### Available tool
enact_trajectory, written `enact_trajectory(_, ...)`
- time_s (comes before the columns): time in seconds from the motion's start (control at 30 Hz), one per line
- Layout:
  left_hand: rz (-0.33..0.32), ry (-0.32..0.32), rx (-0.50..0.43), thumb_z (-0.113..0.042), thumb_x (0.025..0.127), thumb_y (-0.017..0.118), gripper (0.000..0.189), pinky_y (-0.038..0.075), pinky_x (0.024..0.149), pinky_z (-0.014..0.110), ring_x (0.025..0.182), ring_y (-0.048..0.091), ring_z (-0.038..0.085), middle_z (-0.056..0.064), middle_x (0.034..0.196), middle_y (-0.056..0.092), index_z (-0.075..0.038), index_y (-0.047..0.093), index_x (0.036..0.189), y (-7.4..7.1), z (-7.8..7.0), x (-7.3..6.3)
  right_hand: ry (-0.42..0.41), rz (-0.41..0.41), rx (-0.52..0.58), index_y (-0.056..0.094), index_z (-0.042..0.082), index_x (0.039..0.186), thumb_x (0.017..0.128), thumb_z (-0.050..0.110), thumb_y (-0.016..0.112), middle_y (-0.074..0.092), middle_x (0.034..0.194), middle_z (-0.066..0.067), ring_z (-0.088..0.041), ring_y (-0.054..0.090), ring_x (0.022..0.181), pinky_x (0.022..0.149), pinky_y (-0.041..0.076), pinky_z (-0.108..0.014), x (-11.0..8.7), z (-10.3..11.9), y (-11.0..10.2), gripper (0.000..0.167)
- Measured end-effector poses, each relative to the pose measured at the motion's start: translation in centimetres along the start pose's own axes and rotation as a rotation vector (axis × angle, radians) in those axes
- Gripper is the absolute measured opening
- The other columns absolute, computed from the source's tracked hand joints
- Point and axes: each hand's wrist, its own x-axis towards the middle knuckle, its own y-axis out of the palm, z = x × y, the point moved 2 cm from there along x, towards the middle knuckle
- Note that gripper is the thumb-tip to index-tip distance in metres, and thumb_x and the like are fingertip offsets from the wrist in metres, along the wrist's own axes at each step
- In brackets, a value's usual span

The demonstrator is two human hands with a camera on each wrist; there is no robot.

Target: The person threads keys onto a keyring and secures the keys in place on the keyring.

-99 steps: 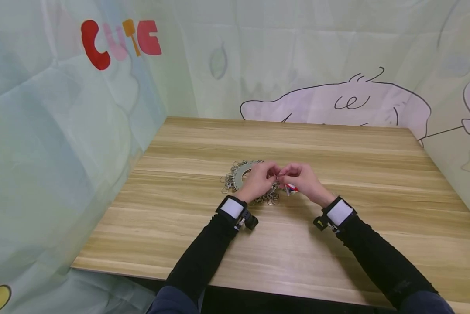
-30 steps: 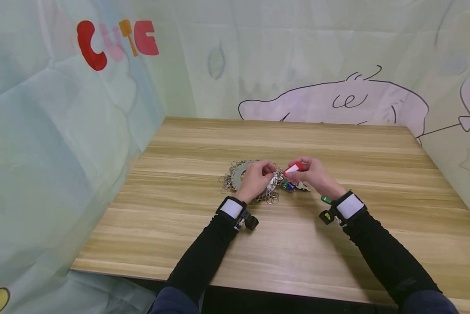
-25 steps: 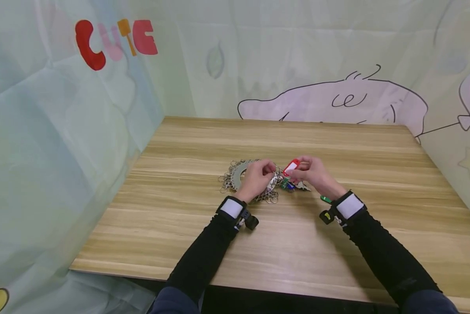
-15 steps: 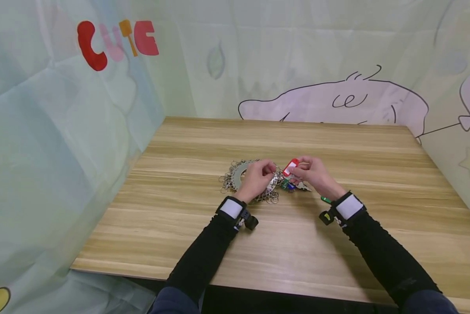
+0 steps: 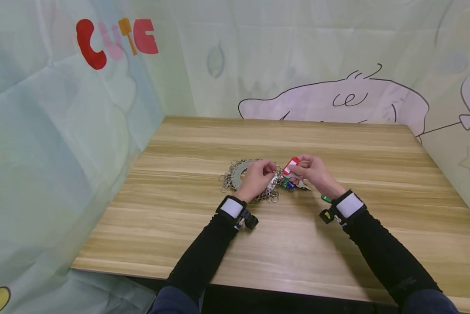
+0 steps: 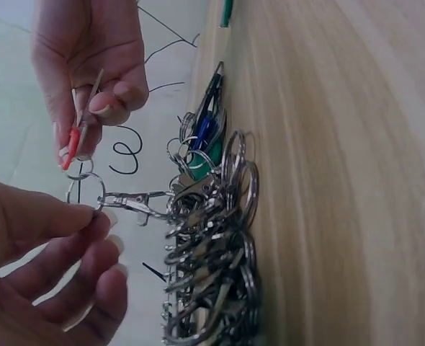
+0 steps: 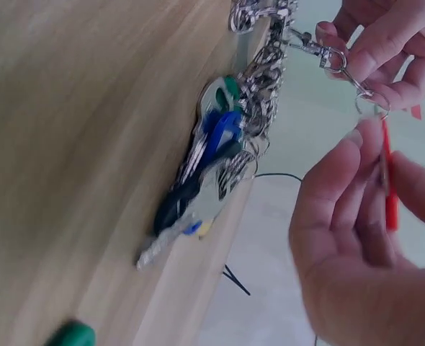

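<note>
My left hand pinches a split ring between thumb and index finger. That ring hangs from a swivel clasp on a grey ring-shaped metal plate, edged all round with clasps and rings. My right hand holds a red key tag with a white label, along with a key lying across its fingers. In the left wrist view, the tag's small ring overlaps the split ring. My left hand covers part of the plate in the head view.
Several keys with blue tags and green ones lie on the wooden table at the plate's right side. Further right, by my right wrist, is a separate green tag. A printed cloth stands behind the table.
Since the earliest frame my right hand has moved away to the right and the red tag has come up into its fingers. Over the last half second both hands stay nearly still.
</note>
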Motion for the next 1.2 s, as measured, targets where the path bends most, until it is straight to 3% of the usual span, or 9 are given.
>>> enact_trajectory(0.23, 0.26, 0.1, 0.367, -0.006, 0.083, 0.065, 0.013, 0.047, 0.087, 0.033, 0.094, 0.059, 0.022, 0.006, 0.097, 0.069, -0.008, 0.072, 0.094, 0.8, -0.7, -0.1, 0.007, -0.091, -0.167, 0.05, -0.011, 0.112, 0.093, 0.008, 0.06, 0.065, 0.105, -0.029, -0.013, 0.067, 0.069, 0.067, 0.059, -0.033, 0.6, -0.1, -0.7, 0.028)
enact_trajectory(0.33, 0.339, 0.15, 0.537, -0.01, 0.082, 0.066, 0.01, 0.046, 0.082, 0.032, 0.089, 0.058, 0.02, 0.002, 0.088, 0.069, -0.013, 0.075, 0.085, 1.3, -0.8, -0.2, 0.012, -0.098, -0.198, 0.048, -0.015, 0.116, 0.092, 0.002, 0.058, 0.062, 0.108, -0.035, -0.014, 0.066, 0.066, 0.063, 0.058, -0.03, 0.6, -0.4, -1.1, 0.031)
enact_trajectory(0.43, 0.366, 0.166, 0.618, -0.007, 0.079, 0.065, 0.01, 0.046, 0.069, 0.03, 0.082, 0.056, 0.018, 0.002, 0.08, 0.065, -0.014, 0.071, 0.075, 1.6, -0.8, -0.4, 0.0, -0.104, -0.271, 0.046, -0.016, 0.122, 0.092, 0.001, 0.057, 0.06, 0.115, -0.037, -0.022, 0.067, 0.079, 0.066, 0.056, -0.024, 0.6, -0.6, -1.8, 0.036)
enact_trajectory(0.5, 0.368, 0.163, 0.628, -0.005, 0.077, 0.064, 0.011, 0.043, 0.062, 0.028, 0.078, 0.054, 0.017, 0.003, 0.076, 0.061, -0.013, 0.066, 0.069, 1.7, -0.8, -0.4, -0.018, -0.103, -0.362, 0.048, -0.015, 0.122, 0.092, 0.003, 0.057, 0.06, 0.118, -0.035, -0.03, 0.066, 0.092, 0.069, 0.054, -0.021, 0.5, -0.7, -2.5, 0.036)
enact_trajectory(0.57, 0.366, 0.152, 0.621, -0.003, 0.075, 0.063, 0.013, 0.041, 0.058, 0.027, 0.074, 0.053, 0.017, 0.003, 0.075, 0.059, -0.011, 0.061, 0.066, 1.9, -0.9, -0.3, -0.028, -0.085, -0.467, 0.054, -0.014, 0.116, 0.091, 0.005, 0.059, 0.063, 0.113, -0.032, -0.033, 0.064, 0.094, 0.068, 0.052, -0.021, 0.4, -0.6, -3.1, 0.031)
enact_trajectory(0.73, 0.383, 0.138, 0.638, -0.003, 0.075, 0.064, 0.012, 0.044, 0.059, 0.028, 0.074, 0.056, 0.018, 0.004, 0.079, 0.06, -0.01, 0.061, 0.067, 2.4, -0.9, 0.1, -0.036, 0.053, -0.685, 0.066, -0.007, 0.093, 0.088, 0.008, 0.064, 0.068, 0.082, -0.017, -0.022, 0.059, 0.07, 0.06, 0.047, -0.027, -0.3, -0.3, -4.8, 0.016)
enact_trajectory(0.9, 0.403, 0.118, 0.57, -0.003, 0.077, 0.063, 0.009, 0.041, 0.063, 0.024, 0.076, 0.052, 0.016, 0.002, 0.079, 0.056, -0.01, 0.063, 0.071, 2.5, -0.3, 0.1, -0.022, 0.18, -0.796, 0.068, -0.003, 0.083, 0.086, 0.007, 0.066, 0.064, 0.071, -0.007, -0.016, 0.055, 0.064, 0.058, 0.043, -0.027, -1.6, 0.2, -6.5, 0.01)
enact_trajectory(1.0, 0.397, 0.105, 0.508, -0.005, 0.08, 0.062, 0.009, 0.039, 0.066, 0.023, 0.076, 0.048, 0.015, 0.001, 0.078, 0.053, -0.01, 0.063, 0.072, 2.4, 0.1, 0.1, 0.041, 0.261, -0.855, 0.068, -0.002, 0.079, 0.083, 0.008, 0.069, 0.059, 0.063, -0.003, -0.014, 0.051, 0.056, 0.051, 0.038, -0.025, -2.4, 0.5, -7.6, 0.011)
enact_trajectory(1.2, 0.39, 0.081, 0.401, -0.008, 0.083, 0.064, 0.005, 0.04, 0.074, 0.025, 0.082, 0.048, 0.016, 0.004, 0.084, 0.055, -0.007, 0.062, 0.079, 2.2, 0.2, 0.5, 0.249, 0.391, -0.944, 0.06, 0.008, 0.069, 0.069, 0.008, 0.079, 0.047, 0.057, 0.004, -0.009, 0.039, 0.05, 0.047, 0.029, -0.022, -3.8, 0.0, -8.9, 0.019)
